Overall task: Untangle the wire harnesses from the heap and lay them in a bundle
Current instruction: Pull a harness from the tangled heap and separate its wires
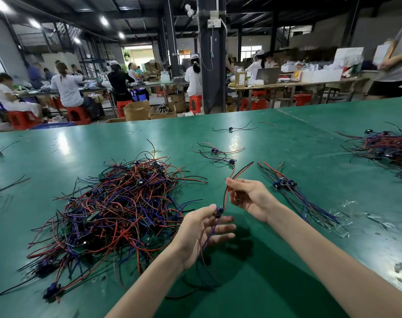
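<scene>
Here, one wire harness (224, 199) hangs between both hands above the green table (287, 138): the left hand (202, 232) pinches its small blue part, other fingers spread, and the right hand (250, 198) pinches its red and black wires higher up. The tangled heap (117, 210) lies to the left, a laid-out bundle (285, 183) just beyond the right hand.

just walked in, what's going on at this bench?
A person holds one wire harness between both hands above the green table. The left hand pinches its small blue component, and the right hand pinches its red and black leads. The big tangled heap lies to the left. A small bundle of sorted harnesses is laid out to the right. A few loose harnesses lie farther back.
</scene>
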